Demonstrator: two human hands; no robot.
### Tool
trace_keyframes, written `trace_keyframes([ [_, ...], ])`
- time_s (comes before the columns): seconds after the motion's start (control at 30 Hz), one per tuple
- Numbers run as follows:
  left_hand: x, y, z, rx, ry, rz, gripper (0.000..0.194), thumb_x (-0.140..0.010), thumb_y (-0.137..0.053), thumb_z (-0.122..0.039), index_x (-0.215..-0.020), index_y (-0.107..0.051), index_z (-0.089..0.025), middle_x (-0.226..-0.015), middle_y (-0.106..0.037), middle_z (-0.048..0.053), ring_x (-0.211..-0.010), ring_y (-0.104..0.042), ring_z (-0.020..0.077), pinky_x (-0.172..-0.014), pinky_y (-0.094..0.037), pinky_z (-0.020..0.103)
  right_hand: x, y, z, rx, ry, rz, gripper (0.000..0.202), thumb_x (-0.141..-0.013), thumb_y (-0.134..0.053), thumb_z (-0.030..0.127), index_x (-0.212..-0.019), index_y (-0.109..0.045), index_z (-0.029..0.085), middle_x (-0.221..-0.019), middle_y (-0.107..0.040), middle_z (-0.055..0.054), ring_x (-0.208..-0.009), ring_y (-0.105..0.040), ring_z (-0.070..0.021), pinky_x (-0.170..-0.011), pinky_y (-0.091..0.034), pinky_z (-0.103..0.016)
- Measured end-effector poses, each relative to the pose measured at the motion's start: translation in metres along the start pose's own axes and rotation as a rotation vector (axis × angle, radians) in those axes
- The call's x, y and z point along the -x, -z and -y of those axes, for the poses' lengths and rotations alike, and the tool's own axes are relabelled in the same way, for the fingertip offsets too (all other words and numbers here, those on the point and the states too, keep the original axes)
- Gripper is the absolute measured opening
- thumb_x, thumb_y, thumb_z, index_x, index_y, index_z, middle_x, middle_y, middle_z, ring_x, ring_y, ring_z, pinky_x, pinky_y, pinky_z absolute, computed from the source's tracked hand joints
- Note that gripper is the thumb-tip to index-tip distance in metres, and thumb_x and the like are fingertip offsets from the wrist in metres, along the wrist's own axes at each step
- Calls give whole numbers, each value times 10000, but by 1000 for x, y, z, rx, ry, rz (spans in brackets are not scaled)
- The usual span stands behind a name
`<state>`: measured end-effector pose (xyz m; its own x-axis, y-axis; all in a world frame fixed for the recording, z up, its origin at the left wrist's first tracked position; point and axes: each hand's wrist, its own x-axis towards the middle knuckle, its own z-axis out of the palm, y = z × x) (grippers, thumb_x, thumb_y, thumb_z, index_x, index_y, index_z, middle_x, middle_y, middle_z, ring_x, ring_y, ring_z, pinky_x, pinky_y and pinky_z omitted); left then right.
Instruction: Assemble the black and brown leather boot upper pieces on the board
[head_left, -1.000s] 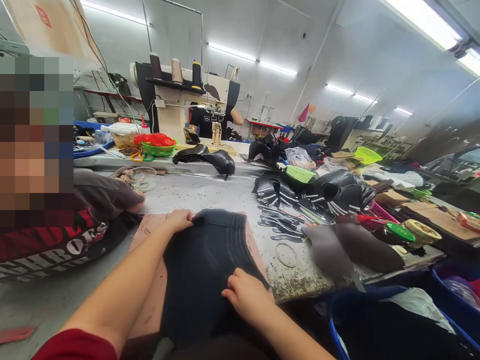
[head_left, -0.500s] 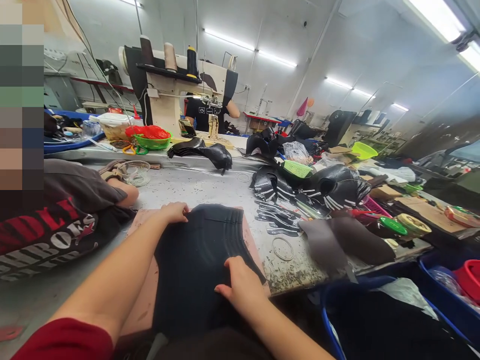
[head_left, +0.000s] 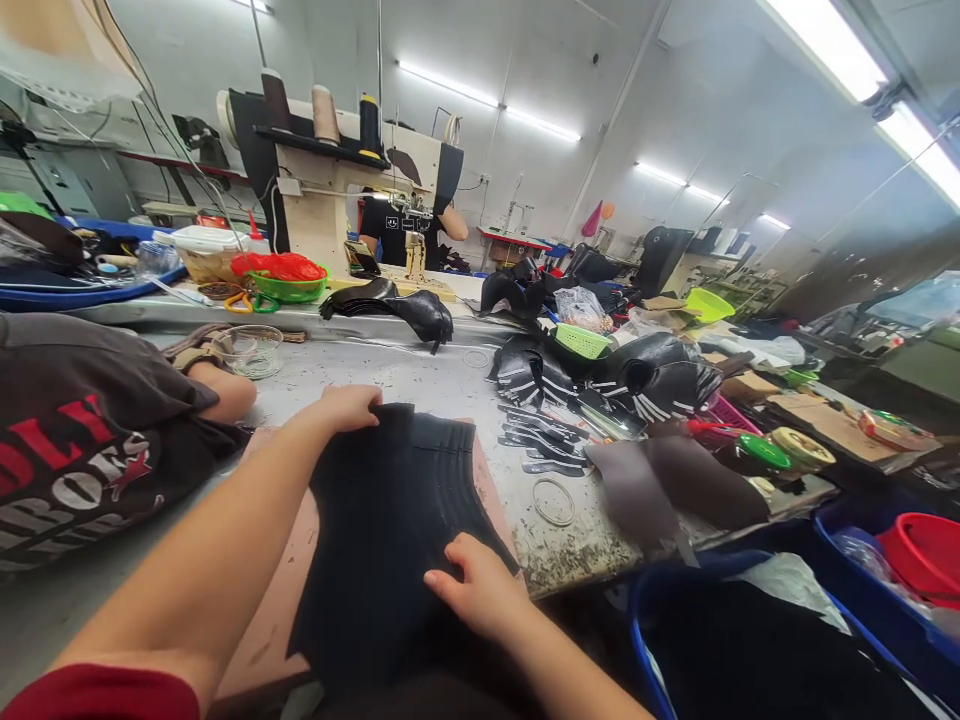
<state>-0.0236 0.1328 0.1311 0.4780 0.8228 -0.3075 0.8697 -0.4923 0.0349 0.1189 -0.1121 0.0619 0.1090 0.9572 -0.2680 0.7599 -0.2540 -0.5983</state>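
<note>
Stacked black material pieces (head_left: 390,500) lie on a pink board (head_left: 259,610) in front of me, their right edges fanned in steps. My left hand (head_left: 352,405) pinches the top left edge of the uppermost piece, which sits shifted to the left over the others. My right hand (head_left: 480,585) rests on the right side of the stack, thumb and index finger apart, the other fingers curled under and partly hidden.
A sewing machine (head_left: 315,200) with thread spools stands behind the bench. Black cut pieces (head_left: 544,440) and a wire ring (head_left: 553,502) lie right. Blue bins (head_left: 645,650) stand lower right. Another person's dark shirt (head_left: 75,430) is at left.
The top black piece has shifted left at its upper edge with my left hand, exposing more of the pieces beneath. The whole view has moved slightly to the right.
</note>
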Motion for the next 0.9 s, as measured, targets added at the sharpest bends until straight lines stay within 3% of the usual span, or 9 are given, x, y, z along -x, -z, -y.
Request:
trace_keyframes([
  [0.1,-16,3,-19,-19,-26,-9,324,-867,-567,-330,-1140,-544,-156,-1184,-559,84,-1079,-541,238,-924,-447,484,0,-1,-2,-46,-7,-46,276,-787,-602,251,-583,-427,188,-827,-531,16,-666,-510,-106,-572,-346,-218],
  [0.27,-37,-13,-43,-39,-52,36,309,-867,-568,-330,-1121,-555,-153,-1170,-567,83,-1059,-552,230,-908,-462,471,0,-4,-4,-31,-10,-139,236,-769,-618,261,-616,-450,200,-804,-533,8,-685,-519,-127,-603,-372,-234],
  [0.4,-41,-22,-45,-31,-55,57,305,-872,-561,-330,-1125,-554,-159,-1177,-564,84,-1054,-555,227,-900,-470,461,-3,-3,-6,-96,-24,-187,206,-819,-549,215,-627,-474,205,-694,-528,19,-668,-519,-134,-608,-373,-235],
  [0.63,-46,-21,-42,-34,-39,35,306,-872,-560,-334,-1124,-554,-160,-1169,-567,82,-1043,-560,223,-895,-473,456,-9,-3,-8,-115,-44,-183,281,-749,-593,138,-549,-407,207,-662,-527,21,-636,-515,-127,-589,-365,-227],
  [0.8,-39,-25,-45,-58,-56,-66,320,-868,-565,-335,-1136,-552,-160,-1201,-556,85,-1090,-538,239,-946,-430,495,-4,-1,-5,-78,-27,-210,265,-713,-623,152,-587,-398,214,-690,-532,23,-661,-527,-139,-567,-349,-223],
  [0.9,-20,-29,-53,-65,-90,-203,347,-874,-548,-287,-1201,-519,-176,-1366,-444,105,-1252,-411,276,-1044,-311,537,12,15,-27,-20,15,-342,223,-750,-592,215,-618,-413,224,-682,-529,15,-641,-526,-151,-571,-354,-238],
])
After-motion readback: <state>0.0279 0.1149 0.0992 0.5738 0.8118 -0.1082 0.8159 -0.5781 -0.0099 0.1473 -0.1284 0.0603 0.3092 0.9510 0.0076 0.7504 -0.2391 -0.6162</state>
